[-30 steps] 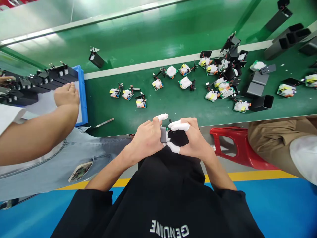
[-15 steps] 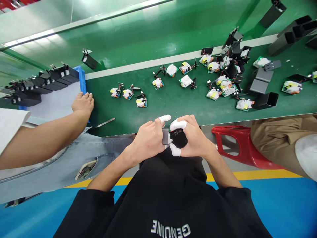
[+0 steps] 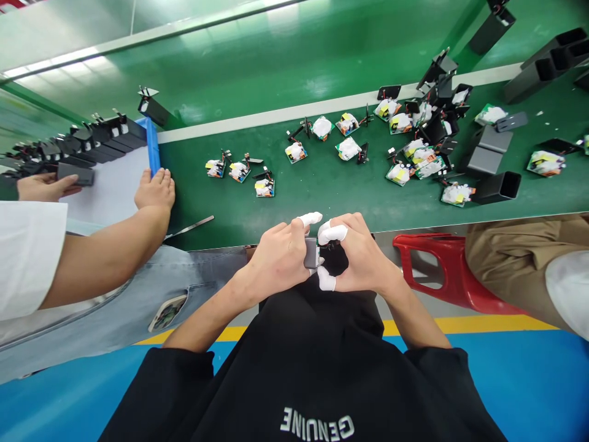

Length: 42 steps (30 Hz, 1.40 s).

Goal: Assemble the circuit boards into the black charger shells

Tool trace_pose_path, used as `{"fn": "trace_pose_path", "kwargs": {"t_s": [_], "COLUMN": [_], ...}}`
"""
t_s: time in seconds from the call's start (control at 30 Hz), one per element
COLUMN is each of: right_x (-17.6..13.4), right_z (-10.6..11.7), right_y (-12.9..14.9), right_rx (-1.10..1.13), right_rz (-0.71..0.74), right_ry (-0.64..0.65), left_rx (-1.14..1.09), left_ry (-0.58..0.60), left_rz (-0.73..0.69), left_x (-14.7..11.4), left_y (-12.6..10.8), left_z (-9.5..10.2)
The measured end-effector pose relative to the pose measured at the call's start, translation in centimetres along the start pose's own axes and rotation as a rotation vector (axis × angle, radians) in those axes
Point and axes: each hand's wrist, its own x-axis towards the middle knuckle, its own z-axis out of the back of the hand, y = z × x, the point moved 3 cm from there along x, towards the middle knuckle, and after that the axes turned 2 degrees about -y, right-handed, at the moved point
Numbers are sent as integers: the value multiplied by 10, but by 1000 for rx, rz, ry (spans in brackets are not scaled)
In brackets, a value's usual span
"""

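Observation:
My left hand [image 3: 280, 255] is closed around a dark grey plastic housing [image 3: 311, 253], held low at the table's front edge. White finger cots cover some of my fingertips. At the housing's open right end, a small circuit board [image 3: 318, 254] with white filler shows, partly inside it. My right hand [image 3: 361, 255] curves around that end, with thumb and forefinger at the board. Most of the board and its wires are hidden between my hands.
Circuit boards [image 3: 297, 151] lie scattered across the green table [image 3: 221, 215]. Empty housings [image 3: 499, 187] stand at right. A metal strip [image 3: 193, 226] lies at left. A co-worker's hand [image 3: 155, 189] rests by the blue crate [image 3: 153, 147]; another holds a housing [image 3: 76, 175]. A red stool [image 3: 427, 270] stands at right.
A co-worker's other hand has come into view over the crate with a housing in it. My hands keep nearly the same pose, and less of the wires shows between them.

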Motion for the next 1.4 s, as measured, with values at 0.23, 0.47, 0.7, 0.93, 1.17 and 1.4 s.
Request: {"fn": "trace_pose_path", "kwargs": {"t_s": [0.23, 0.47, 0.7, 0.93, 1.17, 1.4], "right_x": [-5, -7, -6, -3, -6, -7], "right_z": [1, 0, 0, -1, -1, -1], "right_y": [-4, -6, -4, -2, -8, -6], "right_rx": [44, 75, 83, 86, 92, 93], "right_rz": [50, 38, 36, 41, 24, 14], "right_ry": [-23, -18, -18, -38, -28, -13], "left_rx": [-37, -50, -82, -119, -144, -171], "left_ry": [-13, -41, -13, -17, 8, -27], "left_rz": [-16, -40, -29, -22, -14, -10], "left_x": [0, 0, 4, 6, 8, 7], "left_y": [-1, -1, 0, 3, 1, 2], "left_z": [-2, -1, -1, 0, -2, -4]}}
